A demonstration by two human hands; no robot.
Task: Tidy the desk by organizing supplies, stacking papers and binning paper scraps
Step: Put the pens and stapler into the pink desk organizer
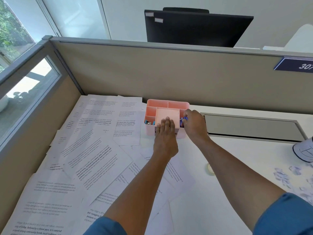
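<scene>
The pink box sat at the back of the desk, close to the wall. It had many little rooms inside. Its long side ran left to right, along the wall.

The person's right hand was at the right end of the box. The fingers were pinched on something small and blue. I think it was a clip, but it was too small to be sure. The blue thing hung right over the little room at the right end, so it only needed to go down. I could not tell which way it pointed.

The left hand lay flat on the front of the box, fingers spread out and pointing away toward the wall. It held nothing. I think it was keeping the box from sliding.

More blue things lay in the front left room of the box.

Many papers were spread in a messy pile to the left of the box, pointing every which way. Paper scraps lay far off to the right, near a cup. The right hand was nearer to the scraps, and the left hand was nearer to the papers.
</scene>
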